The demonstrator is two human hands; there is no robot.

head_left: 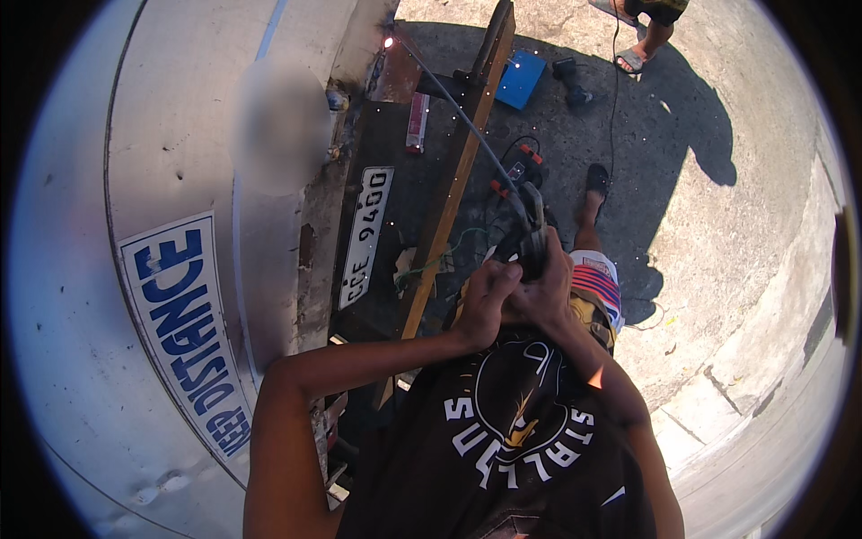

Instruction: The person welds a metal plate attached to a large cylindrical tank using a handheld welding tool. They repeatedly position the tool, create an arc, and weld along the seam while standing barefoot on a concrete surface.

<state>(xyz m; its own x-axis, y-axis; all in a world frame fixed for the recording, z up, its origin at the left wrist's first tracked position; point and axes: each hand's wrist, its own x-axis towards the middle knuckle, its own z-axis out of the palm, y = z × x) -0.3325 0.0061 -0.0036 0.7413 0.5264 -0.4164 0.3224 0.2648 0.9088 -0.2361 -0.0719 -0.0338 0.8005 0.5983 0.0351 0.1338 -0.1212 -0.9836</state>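
Note:
Both hands grip a dark welding electrode holder (pixel 532 235) in front of my chest. My left hand (pixel 486 301) wraps its lower handle from the left, my right hand (pixel 549 289) closes over it from the right. A long thin rod (pixel 453 106) runs from the holder up and left to a bright spark (pixel 389 41) at the rusty rear edge of a large silver vehicle body (pixel 171 108). A long wooden plank (pixel 453 171) leans beside the rod.
A white licence plate (pixel 366 235) hangs on the dark rear frame. On the concrete ground lie a blue box (pixel 521 79), a dark tool (pixel 571 83) and cables (pixel 614 81). Another person's sandalled foot (pixel 634 57) stands at the top. A kerb (pixel 790 296) runs along the right.

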